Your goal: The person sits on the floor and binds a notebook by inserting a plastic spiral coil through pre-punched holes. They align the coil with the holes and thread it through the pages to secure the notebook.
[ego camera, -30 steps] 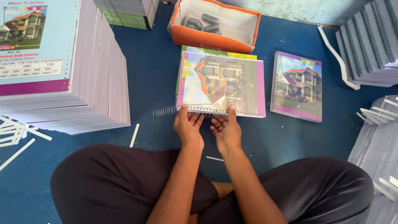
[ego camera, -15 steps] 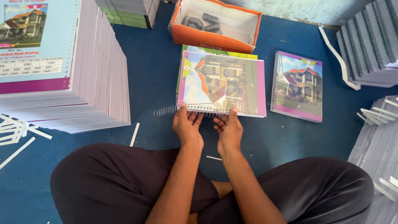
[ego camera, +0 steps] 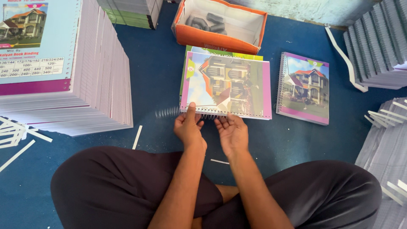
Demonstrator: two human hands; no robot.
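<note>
Orange box [ego camera: 220, 40], finished notebook [ego camera: 303, 88]

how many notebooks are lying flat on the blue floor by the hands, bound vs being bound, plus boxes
Notebook being bound, at the hands: 1
Finished spiral notebook: 1
Green-edged notebook underneath: 1
Orange box: 1
Total: 4

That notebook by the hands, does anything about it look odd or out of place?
Yes. The wire spiral juts out past the left end of the notebook near the left hand rather than sitting fully along its edge. White paper strips litter the blue floor.
</note>
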